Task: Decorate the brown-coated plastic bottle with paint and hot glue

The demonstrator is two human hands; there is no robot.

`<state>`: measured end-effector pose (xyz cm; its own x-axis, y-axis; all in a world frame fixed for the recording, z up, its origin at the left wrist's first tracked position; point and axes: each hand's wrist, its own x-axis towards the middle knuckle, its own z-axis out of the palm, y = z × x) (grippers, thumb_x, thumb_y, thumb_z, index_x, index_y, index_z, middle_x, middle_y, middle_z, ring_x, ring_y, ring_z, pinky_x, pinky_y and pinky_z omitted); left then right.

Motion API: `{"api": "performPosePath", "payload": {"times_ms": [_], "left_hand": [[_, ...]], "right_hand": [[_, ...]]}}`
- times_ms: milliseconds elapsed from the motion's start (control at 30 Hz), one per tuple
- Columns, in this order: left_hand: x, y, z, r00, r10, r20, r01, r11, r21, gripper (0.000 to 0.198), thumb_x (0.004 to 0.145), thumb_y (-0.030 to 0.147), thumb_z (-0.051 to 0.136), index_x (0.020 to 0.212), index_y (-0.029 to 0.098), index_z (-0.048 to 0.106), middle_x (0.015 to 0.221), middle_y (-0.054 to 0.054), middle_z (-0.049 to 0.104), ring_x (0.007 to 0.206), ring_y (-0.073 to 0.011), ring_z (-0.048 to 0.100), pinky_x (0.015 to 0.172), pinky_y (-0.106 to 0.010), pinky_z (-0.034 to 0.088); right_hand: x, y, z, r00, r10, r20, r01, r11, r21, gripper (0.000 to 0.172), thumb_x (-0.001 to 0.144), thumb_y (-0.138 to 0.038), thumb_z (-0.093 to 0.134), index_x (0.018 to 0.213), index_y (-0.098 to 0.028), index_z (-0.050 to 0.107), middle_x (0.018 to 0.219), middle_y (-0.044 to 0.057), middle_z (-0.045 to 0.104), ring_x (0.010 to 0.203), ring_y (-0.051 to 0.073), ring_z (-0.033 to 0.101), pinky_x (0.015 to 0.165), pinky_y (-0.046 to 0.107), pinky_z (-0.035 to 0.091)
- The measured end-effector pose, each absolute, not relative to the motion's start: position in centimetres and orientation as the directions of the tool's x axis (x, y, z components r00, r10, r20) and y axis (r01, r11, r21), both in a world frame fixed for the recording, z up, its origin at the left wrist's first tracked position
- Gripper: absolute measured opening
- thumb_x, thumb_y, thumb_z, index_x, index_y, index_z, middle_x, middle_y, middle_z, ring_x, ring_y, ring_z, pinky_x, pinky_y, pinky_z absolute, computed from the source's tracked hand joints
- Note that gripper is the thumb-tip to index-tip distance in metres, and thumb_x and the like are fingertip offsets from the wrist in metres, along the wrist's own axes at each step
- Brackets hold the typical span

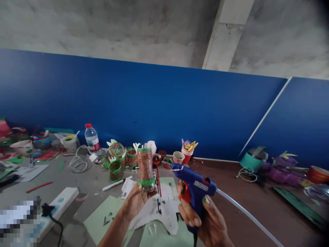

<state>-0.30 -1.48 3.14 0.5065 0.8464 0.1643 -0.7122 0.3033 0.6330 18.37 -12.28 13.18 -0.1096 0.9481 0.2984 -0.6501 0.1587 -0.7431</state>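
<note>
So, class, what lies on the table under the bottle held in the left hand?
White paper lies over pale green sheets. The left hand, the bottle and the glue gun cover parts.

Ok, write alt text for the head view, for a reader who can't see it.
A person's left hand holds a brown bottle with green bands upright, while the right hand points a blue glue gun toward it. Below is a table littered with paper, cups and a water bottle, against a blue wall.
</note>
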Motion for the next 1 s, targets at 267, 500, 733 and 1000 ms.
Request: {"api": "performPosePath", "payload": {"times_ms": [267, 500, 733, 1000], "left_hand": [[-0.4, -1.1, 2.3, 0.524, 0.834, 0.173, -0.710, 0.316, 0.629, 0.026, 0.073, 0.036, 0.076, 0.093, 0.020, 0.070, 0.099, -0.006, 0.075, 0.094, -0.0241, 0.066, 0.094, -0.045, 0.046], [-0.5, -0.5, 1.9, 0.507, 0.838, 0.204, -0.724, 0.285, 0.628, 0.029, 0.075, 0.037, 0.074, 0.098, 0.018, 0.070, 0.098, -0.008, 0.075, 0.093, -0.0246, 0.067, 0.094, -0.046, 0.046], [-0.5, -0.4, 2.2, 0.517, 0.826, 0.225, -0.738, 0.296, 0.607, 0.031, 0.073, 0.033, 0.076, 0.100, 0.019, 0.070, 0.100, -0.006, 0.076, 0.092, -0.0240, 0.068, 0.091, -0.043, 0.048], [-0.6, -0.1, 2.3, 0.520, 0.815, 0.257, -0.727, 0.264, 0.634, 0.027, 0.075, 0.037, 0.074, 0.095, 0.018, 0.071, 0.097, -0.007, 0.076, 0.092, -0.0235, 0.069, 0.095, -0.043, 0.046]], "right_hand": [[18.3, -13.9, 17.5, 0.086, 0.933, 0.349, -0.638, 0.321, -0.700, 0.027, 0.078, -0.041, 0.068, 0.099, -0.024, 0.064, 0.074, 0.000, 0.056, 0.043, 0.006, 0.013, 0.041, 0.025, 0.024], [18.4, -15.3, 21.0, 0.089, 0.875, 0.475, -0.656, 0.411, -0.634, 0.028, 0.080, -0.035, 0.067, 0.106, -0.026, 0.063, 0.089, 0.003, 0.061, 0.042, 0.005, 0.016, 0.040, 0.025, 0.026], [18.5, -15.9, 22.5, 0.071, 0.829, 0.555, -0.570, 0.490, -0.660, 0.027, 0.084, -0.039, 0.062, 0.107, -0.026, 0.063, 0.089, 0.004, 0.061, 0.041, 0.005, 0.022, 0.041, 0.026, 0.031], [18.9, -13.3, 25.9, 0.244, 0.750, 0.615, -0.440, 0.650, -0.619, 0.025, 0.084, -0.039, 0.056, 0.101, -0.024, 0.065, 0.096, 0.006, 0.058, 0.047, 0.009, 0.023, 0.047, 0.028, 0.030]]}}
